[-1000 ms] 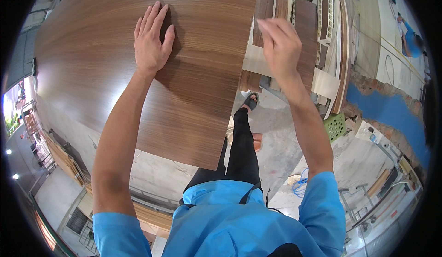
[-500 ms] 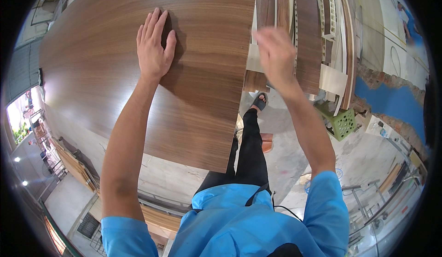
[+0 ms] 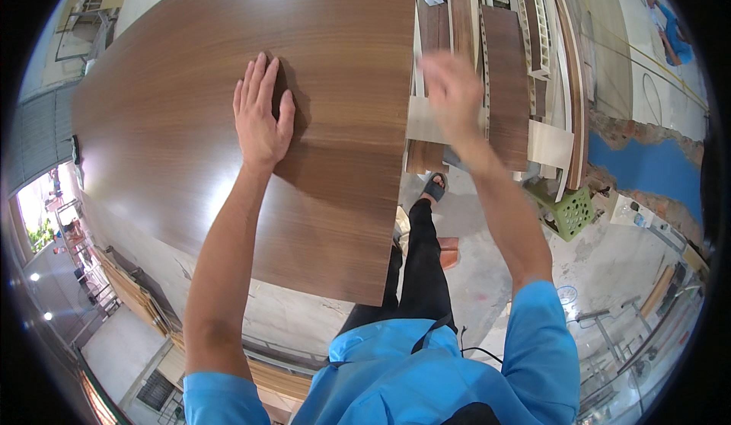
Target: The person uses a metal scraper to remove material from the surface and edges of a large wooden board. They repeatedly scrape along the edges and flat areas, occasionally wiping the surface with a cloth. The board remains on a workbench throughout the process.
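A large brown wood-grain panel spreads in front of me, its straight right edge running away from my body. My left hand lies flat on its surface with the fingers stretched out and the thumb apart. Just beyond the right edge is my right hand, blurred by motion. Its fingers are curled in, with their tips near the panel's edge. Whatever they hold, if anything, is too smeared to make out.
Stacked boards and narrow strips lie right of the panel, with a pale wood piece on them. A green perforated crate stands beside the stack. Another person in blue is at the far right.
The view has shifted, so panel and boards sit lower. My left hand stays flat on the panel, slightly nearer to me. My right hand remains curled and blurred by the edge.
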Available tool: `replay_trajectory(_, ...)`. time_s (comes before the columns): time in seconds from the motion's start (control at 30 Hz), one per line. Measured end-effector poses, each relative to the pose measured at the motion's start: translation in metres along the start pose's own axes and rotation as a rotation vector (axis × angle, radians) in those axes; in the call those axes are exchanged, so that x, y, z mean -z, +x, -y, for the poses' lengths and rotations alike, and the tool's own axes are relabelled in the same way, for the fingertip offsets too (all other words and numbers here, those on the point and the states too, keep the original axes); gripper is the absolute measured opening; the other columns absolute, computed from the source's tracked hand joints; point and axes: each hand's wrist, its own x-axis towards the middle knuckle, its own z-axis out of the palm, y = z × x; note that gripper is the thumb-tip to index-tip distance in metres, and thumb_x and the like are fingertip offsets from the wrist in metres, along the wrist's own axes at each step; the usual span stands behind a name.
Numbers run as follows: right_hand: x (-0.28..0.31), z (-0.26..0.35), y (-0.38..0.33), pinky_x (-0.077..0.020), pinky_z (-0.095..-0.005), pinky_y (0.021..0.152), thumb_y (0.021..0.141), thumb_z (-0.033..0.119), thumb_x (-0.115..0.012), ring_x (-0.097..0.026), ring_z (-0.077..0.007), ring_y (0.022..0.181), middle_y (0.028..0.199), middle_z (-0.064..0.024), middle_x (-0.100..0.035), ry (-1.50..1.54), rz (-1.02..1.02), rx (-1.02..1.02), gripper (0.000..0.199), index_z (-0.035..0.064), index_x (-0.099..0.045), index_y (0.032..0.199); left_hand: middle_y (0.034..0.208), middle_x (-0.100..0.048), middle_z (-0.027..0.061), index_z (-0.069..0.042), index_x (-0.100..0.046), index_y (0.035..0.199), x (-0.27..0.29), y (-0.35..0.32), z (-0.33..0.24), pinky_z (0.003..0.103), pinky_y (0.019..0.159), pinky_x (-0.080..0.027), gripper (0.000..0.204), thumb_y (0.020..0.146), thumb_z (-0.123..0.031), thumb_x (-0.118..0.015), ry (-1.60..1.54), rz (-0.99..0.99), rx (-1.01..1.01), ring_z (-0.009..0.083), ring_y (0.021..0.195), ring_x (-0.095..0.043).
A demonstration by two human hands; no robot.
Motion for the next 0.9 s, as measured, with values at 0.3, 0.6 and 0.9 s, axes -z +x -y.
replay_trajectory(0.3, -0.019, -0.05, 0.069, -0.0592, -0.0365, 0.079, 0.093, 0.003, -0.074, -0.073, -0.0287, 0.089, 0.097, -0.0099, -0.078, 0.134, -0.18, -0.156, 0.018, 0.0084, -0.083, 0.107, 0.169, -0.045, 0.0156, -0.008, -0.05, 0.16, 0.004, 0.004, -0.005, 0.054, 0.131, -0.024, 0.058, 0.105, -0.025, -0.057, -0.026, 0.039, -0.027, 0.0379, 0.159, -0.036)
replay_trajectory(0.6, -0.002, -0.054, 0.075, -0.06, -0.0419, 0.083, 0.095, 0.005, -0.068, -0.074, -0.029, 0.093, 0.096, -0.0096, -0.078, 0.082, 0.063, 0.085, 0.02, 0.0122, -0.084, 0.105, 0.171, -0.042, 0.0188, -0.006, -0.048, 0.162, 0.005, 0.006, -0.007, 0.056, 0.131, -0.021, 0.062, 0.103, -0.024, -0.056, -0.019, 0.098, -0.002, 0.0386, 0.161, -0.033)
replay_trajectory(0.9, -0.053, -0.126, 0.178, -0.0595, -0.0387, 0.08, 0.097, 0.007, -0.071, -0.075, -0.0266, 0.091, 0.1, -0.0092, -0.08, -0.009, -0.198, 0.016, 0.015, 0.0095, -0.084, 0.105, 0.17, -0.042, 0.0197, -0.005, -0.049, 0.16, 0.007, 0.008, -0.008, 0.055, 0.131, -0.021, 0.061, 0.102, -0.025, -0.054, -0.012, 0.101, 0.004, 0.0393, 0.161, -0.033)
